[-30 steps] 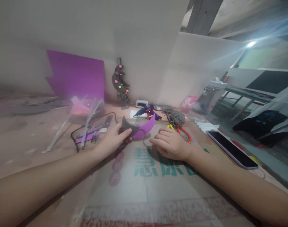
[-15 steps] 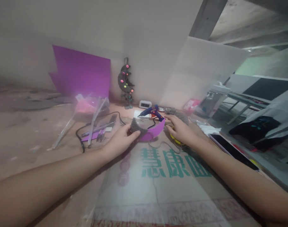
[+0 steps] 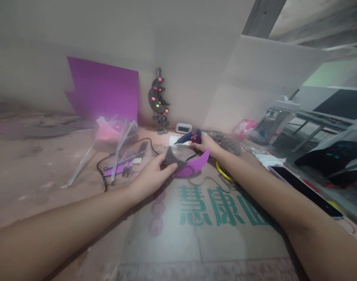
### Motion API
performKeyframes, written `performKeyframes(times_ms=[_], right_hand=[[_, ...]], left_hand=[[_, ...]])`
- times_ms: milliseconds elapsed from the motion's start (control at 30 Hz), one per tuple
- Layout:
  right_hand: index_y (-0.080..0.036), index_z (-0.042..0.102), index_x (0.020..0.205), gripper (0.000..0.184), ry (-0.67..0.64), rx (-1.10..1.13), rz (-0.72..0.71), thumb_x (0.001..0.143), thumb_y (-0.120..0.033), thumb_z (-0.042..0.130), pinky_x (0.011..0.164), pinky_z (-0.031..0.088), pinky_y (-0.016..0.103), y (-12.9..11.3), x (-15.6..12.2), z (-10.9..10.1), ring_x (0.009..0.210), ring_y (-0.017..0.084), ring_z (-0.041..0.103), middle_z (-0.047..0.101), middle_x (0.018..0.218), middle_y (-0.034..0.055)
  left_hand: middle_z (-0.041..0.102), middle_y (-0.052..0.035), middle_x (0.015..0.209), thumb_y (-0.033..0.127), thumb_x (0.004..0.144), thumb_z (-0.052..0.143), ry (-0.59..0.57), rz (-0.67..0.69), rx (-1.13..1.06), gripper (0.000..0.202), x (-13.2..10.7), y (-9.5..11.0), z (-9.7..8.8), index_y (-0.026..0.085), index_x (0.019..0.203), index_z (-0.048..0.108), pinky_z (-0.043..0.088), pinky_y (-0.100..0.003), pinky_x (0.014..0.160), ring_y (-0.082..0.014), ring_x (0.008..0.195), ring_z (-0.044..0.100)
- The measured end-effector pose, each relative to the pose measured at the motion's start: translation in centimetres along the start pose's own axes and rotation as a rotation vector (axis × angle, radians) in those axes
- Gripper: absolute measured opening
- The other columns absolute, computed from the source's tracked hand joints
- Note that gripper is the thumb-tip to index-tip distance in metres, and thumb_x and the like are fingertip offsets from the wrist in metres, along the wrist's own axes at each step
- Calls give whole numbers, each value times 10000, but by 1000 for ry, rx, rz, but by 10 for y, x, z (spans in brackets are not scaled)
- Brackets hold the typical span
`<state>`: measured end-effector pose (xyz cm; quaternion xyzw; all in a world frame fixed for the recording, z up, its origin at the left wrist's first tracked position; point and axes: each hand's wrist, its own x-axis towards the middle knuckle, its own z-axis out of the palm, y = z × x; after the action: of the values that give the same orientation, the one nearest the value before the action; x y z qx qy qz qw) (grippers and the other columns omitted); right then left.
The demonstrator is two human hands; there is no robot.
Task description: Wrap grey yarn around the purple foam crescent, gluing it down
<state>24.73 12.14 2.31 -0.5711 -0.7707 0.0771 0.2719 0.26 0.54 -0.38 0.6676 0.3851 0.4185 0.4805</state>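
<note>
My left hand [image 3: 159,171] pinches one end of a purple crescent [image 3: 196,166] between thumb and fingers. Grey yarn [image 3: 175,157] covers the held end; the other end is bare purple. A strand of yarn trails from it over the printed sheet [image 3: 178,242]. Beyond the crescent, my right hand [image 3: 207,145] is wrapped round the handle of a dark blue glue gun [image 3: 191,136], which shows a small red light. The gun's nozzle points left above a white pad [image 3: 175,141]. My right fingertips are partly hidden.
A finished-looking grey moon ornament [image 3: 158,97] hangs at the wall. Behind stand a small digital clock [image 3: 183,128] and purple sheets [image 3: 105,89]. Left are glue sticks [image 3: 120,150], scissors [image 3: 127,168] and a black cord [image 3: 100,171]. Right are grey yarn [image 3: 229,144], a yellow ring [image 3: 223,171], a phone [image 3: 304,191] and a jug [image 3: 276,121].
My right hand has moved forward and left from beside the yellow ring and closed round the glue gun's handle. My left hand still holds the crescent. The view has shifted slightly.
</note>
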Motion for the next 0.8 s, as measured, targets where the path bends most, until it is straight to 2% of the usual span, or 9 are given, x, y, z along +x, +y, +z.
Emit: performKeyframes(times_ms=[167,267,367,400,467,600,700,800], right_hand=[[-130,645,1007,289,76,50,69,764,-287,662,821,514,393,-5,-7,-5,913,265,673,722,986,137],[-122,638,1007,272,96,102,84,780,-272,638,784,533,377,-12,-18,-17,841,240,688,729,951,131],[-130,637,985,207,110,202,91,846,-249,540,732,554,324,-24,-39,-33,780,189,698,732,959,117],[-131,642,977,205,132,303,107,854,-254,535,732,560,322,-28,-48,-38,795,189,701,728,990,124],[-139,648,967,240,220,422,111,864,-335,556,747,571,339,-34,-69,-46,801,196,706,726,995,125],[-182,646,938,270,302,446,31,839,-431,613,807,575,413,-38,-109,-55,851,237,702,731,938,100],[-232,632,967,199,352,391,-43,865,-400,597,843,560,421,-38,-134,-55,890,238,693,721,977,81],[-240,635,913,133,312,232,-103,874,-358,588,800,556,390,-41,-148,-52,826,221,684,709,887,53]], left_hand=[[594,2,724,342,847,566,-9,8,46,215,-2,7,1,167,967,605,408,-260,592,-151,649,552],[603,-2,752,345,847,568,1,4,51,227,-4,9,0,167,982,605,415,-261,599,-149,660,558],[609,-9,753,368,848,567,6,-14,12,263,-3,7,0,158,1004,594,421,-263,593,-153,658,567],[610,-11,751,376,847,569,13,-23,7,274,-3,6,0,155,1008,589,424,-263,594,-154,660,570],[608,-13,735,390,842,577,32,-42,20,284,-2,4,-1,152,997,583,429,-264,594,-156,660,574],[605,-10,712,407,841,574,43,-45,37,272,-2,4,-1,163,963,588,419,-259,575,-151,635,567],[608,-11,701,403,841,574,54,-64,69,265,-3,7,-1,163,952,595,424,-260,580,-152,637,574],[630,-20,738,407,836,581,78,-58,103,264,-4,8,-2,169,949,598,443,-271,597,-160,652,595]])
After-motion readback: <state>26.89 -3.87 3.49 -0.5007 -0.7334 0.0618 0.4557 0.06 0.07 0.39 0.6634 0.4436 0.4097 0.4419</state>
